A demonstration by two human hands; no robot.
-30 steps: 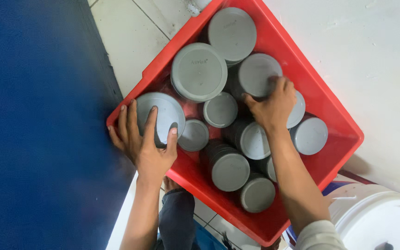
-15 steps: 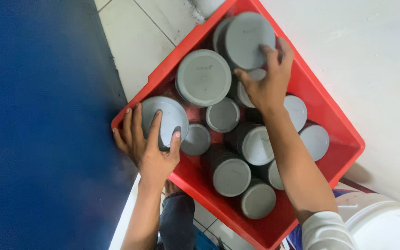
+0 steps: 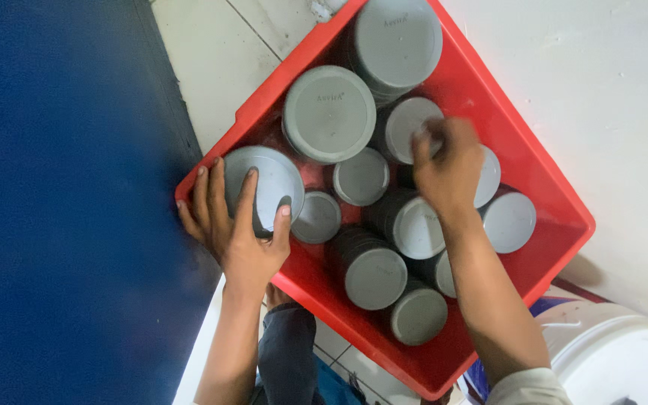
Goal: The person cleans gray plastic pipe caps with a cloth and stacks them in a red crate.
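The floor (image 3: 211,60) is pale tile with thin joints. Directly on it stands a red plastic crate (image 3: 541,187), under both hands. A white bucket (image 3: 624,360) stands near the right forearm, and a dark blue surface (image 3: 54,202) lies just beside the left hand (image 3: 238,225).

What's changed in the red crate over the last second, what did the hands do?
The right hand left the middle fitting, reached to the big cap at the far corner, then came back onto a smaller grey cap below it. The left hand stayed on the corner cap, and the red crate kept its place.
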